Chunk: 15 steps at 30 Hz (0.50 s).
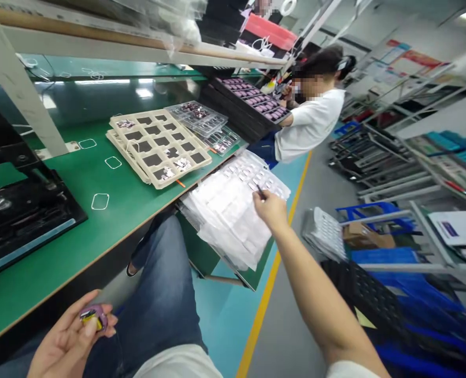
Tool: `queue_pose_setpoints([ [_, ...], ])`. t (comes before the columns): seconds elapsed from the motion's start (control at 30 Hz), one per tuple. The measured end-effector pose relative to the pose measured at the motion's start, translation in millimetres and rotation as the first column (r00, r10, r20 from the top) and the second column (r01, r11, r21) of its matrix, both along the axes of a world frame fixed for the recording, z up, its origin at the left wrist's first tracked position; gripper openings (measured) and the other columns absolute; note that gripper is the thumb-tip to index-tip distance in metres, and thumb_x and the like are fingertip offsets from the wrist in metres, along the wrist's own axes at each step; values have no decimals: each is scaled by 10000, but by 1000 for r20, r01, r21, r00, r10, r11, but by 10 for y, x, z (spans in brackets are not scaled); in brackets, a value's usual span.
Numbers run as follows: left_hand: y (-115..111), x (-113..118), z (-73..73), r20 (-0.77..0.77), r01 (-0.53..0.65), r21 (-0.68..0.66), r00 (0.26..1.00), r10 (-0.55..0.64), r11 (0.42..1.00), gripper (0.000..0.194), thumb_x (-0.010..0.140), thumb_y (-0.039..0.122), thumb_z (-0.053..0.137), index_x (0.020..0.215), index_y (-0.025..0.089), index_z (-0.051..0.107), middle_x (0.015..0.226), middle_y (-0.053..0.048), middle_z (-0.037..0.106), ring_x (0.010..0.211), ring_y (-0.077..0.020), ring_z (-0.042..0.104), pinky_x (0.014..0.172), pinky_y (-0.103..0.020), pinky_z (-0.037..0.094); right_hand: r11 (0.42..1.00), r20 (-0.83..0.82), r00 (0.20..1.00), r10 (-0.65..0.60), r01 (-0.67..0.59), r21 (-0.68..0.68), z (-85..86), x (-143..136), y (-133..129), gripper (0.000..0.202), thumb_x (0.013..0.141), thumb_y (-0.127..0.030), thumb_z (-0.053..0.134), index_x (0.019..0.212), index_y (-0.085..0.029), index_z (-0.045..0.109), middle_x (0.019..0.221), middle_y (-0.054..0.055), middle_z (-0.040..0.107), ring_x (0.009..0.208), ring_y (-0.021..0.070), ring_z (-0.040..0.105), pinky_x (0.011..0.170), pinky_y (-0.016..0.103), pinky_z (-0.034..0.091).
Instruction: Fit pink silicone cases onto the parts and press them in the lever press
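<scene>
At the lower left, my left hand (69, 338) is closed around a small rounded purple device (103, 318) with a yellow part and a dark opening facing up. My right hand (272, 212) reaches out over a white sheet-like tray (283, 190) and pinches a thin dark tool (260, 191). Its tip points at small shiny pieces set in rows in the tray; whether it touches one I cannot tell. White thin sheets (227, 215) cover the nearer side of the tray.
A beige compartment tray (159, 123) with small parts stands on the green bench (138, 210), beside clear plastic trays (195, 113). White rings (100, 201) lie nearer. A black fixture (23, 210) stands left. Beyond, a co-worker (313, 123) sits by a black tray of purple pieces (256, 100).
</scene>
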<state>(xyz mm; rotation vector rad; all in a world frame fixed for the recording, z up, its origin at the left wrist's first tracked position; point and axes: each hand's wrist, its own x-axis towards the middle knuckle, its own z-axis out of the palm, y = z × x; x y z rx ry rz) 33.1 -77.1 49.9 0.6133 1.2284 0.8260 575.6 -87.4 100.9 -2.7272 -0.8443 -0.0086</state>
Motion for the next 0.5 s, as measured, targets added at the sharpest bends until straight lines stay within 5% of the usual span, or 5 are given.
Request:
queue_pose_setpoints([
  [0.1,19,116,-28,51,20,-68,999,-17,997,871,563,500,1114,1257,149,723,1204,-177,738,946,-361,756,734,-328,695,975,-56,990,-129,117,-191,-101,772,-81,337,1037,-292,636,1235,-65,788,1190,238,759,1138,311,704,1012,438,522],
  [0.2,40,191,-119,129,32,-122,992,-16,992,749,548,445,1125,1135,147,769,1287,-191,715,1009,-393,753,713,-324,687,950,-107,986,-125,88,-299,-306,1128,-123,367,1020,-376,735,1288,-127,772,1196,154,765,1114,256,706,1030,428,527],
  [0.37,80,176,-288,215,74,-198,976,-31,977,759,550,374,1131,1191,163,781,1324,-200,700,1084,-414,743,770,-345,687,943,-124,989,-81,36,-331,-415,1279,-143,454,992,-394,804,1341,-110,742,1201,139,760,1011,207,693,944,359,508],
  [0.5,74,146,-170,350,91,-200,936,-15,976,636,825,393,995,1351,130,750,1457,-246,613,1296,-451,650,985,-427,656,957,-104,993,-60,28,-290,-224,1036,-142,290,1050,-372,726,1081,-88,778,963,103,733,883,161,653,837,323,467],
])
